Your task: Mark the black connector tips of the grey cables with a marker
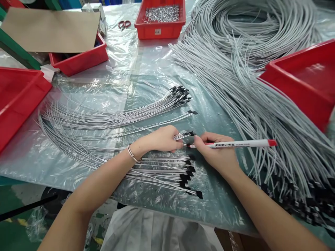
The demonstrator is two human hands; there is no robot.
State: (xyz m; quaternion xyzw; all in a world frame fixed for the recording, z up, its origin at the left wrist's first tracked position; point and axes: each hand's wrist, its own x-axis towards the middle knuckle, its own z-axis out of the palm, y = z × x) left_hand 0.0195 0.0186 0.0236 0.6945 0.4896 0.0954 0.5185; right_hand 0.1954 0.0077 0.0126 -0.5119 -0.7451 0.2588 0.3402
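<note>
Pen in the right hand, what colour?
The pen is mostly white with a red rear end; head view shows it best.

This looks like an assembly workshop. The table (220, 198) under clear plastic sheeting (115, 76) carries bunches of thin grey black-tipped cables (150, 107) and red plastic bins (170, 32) (one holds tiny silvery pieces (163, 14)).

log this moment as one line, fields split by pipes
left hand: pinching thin cables | right hand: holding white marker, tip toward left hand | nearby: red bins, scissors, gray cable coil
</note>
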